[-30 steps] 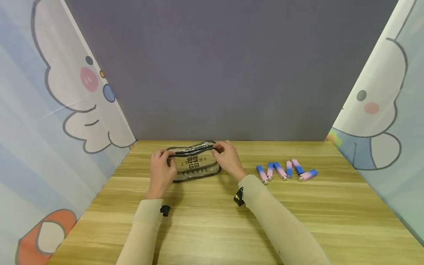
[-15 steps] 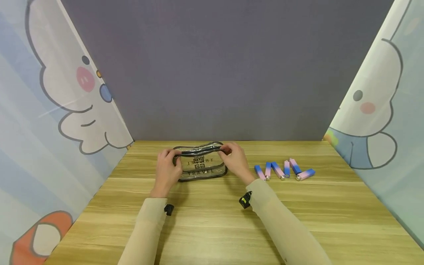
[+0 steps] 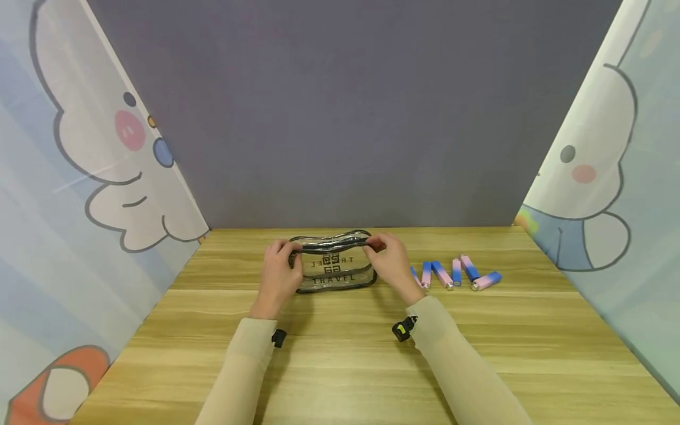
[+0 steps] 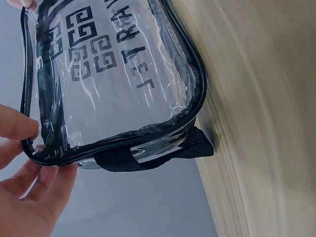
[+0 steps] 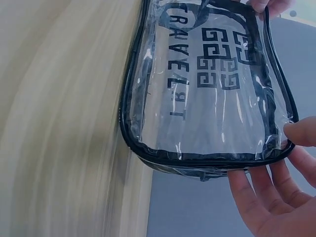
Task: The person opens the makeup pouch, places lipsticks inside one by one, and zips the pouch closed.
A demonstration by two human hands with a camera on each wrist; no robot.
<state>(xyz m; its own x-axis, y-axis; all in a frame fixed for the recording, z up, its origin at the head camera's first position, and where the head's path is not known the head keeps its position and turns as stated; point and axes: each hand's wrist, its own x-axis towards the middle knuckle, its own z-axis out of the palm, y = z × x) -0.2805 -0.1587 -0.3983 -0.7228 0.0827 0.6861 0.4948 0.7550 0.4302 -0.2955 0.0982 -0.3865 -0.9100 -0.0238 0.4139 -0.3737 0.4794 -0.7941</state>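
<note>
A clear plastic toiletry pouch with black piping and the printed word TRAVEL stands upright on the wooden table. My left hand pinches its upper left corner between thumb and fingers. At the upper right corner my right hand pinches the edge the same way. In the left wrist view a black fabric strap loops from the end of the pouch. The right wrist view shows my fingers under the corner, with the thumb on the facing side.
Several small blue-and-pink tubes with shiny ends lie on the table right of my right hand. A dark grey panel rises behind the table, with cartoon-printed curtains at both sides.
The pouch and both hands have shifted to the right, the pouch still gripped at both corners. My right hand now partly overlaps the leftmost tube. The whole view has drifted slightly.
</note>
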